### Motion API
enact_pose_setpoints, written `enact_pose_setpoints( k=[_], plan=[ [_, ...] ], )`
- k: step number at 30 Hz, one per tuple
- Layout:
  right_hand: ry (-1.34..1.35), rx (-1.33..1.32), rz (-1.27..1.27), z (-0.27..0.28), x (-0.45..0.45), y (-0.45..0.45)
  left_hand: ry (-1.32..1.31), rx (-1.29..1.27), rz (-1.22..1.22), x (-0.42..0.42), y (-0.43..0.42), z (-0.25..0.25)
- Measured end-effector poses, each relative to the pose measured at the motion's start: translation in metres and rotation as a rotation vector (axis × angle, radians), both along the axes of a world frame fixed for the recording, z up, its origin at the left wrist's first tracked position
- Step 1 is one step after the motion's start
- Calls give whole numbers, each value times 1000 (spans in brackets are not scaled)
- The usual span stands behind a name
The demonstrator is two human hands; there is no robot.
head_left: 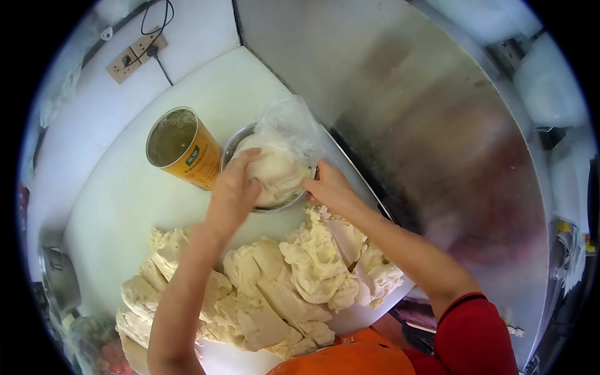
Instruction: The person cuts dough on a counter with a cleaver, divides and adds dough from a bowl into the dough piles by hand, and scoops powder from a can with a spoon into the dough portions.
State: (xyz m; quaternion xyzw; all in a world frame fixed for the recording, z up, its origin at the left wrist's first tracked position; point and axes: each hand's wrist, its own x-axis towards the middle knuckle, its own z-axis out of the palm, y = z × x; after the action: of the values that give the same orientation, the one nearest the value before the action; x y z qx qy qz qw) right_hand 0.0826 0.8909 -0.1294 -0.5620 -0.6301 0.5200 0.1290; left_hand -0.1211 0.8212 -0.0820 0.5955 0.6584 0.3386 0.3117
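Metal panel, very large and stained with brown and reddish marks, stands along the right side of the scene. Beside it is the white work surface, which goes from the near side to the far corner. On its near part lie many thick pieces of pale dough, rough and torn at the edges, close together in one wide row. Farther away, left of the middle, is a yellow tub with dark green label, and its mouth is open. Just to the right of this tub is a round metal bowl. In the bowl lies a smooth white mass, and a clear plastic bag is bunched over its far side. The left hand touches the left side of the mass, with the thumb and the fingers spread apart. The right hand is at the right edge of the bowl, with thumb and fingers brought together in a pinch; if they hold the rim or the bag, I cannot tell. Smallest is the socket plate on the far left wall, with a black plug.
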Motion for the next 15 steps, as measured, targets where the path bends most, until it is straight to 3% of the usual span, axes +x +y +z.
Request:
enact_pose_setpoints(
  k=[3,6,12,15],
  plan=[
    [-22,61,3,-4,-4,9,959,489,-169,25,-16,33],
    [-183,185,14,6,-12,14,1097,474,-661,22,-14,19],
    [-324,280,39,22,-24,32,1312,432,-862,29,18,19],
    [-319,311,44,16,-28,33,1307,184,-988,35,36,29]
  ],
)
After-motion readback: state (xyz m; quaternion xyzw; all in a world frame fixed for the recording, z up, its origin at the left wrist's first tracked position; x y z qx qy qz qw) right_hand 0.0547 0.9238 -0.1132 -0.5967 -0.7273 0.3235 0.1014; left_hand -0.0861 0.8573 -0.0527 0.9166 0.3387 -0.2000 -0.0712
